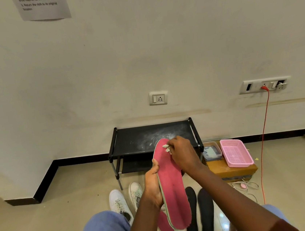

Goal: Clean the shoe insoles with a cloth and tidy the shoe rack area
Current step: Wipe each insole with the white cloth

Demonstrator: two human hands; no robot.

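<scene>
While the left hand (152, 186) grips its edge, the long pink foam insole (172, 187) stands toe-up before the black shoe rack (132, 142).
Right hand (182, 153) fingers pinch a crumpled pale cloth (166, 148) against the toe; the insole's length runs down toward the heel.

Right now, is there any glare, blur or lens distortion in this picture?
Head view: wide-angle bending curves the skirting and wall edges; ceiling-light glare spots the floor tiles beside the black insoles; the wall notice text is soft, and the cloth is slightly blurred.
</scene>
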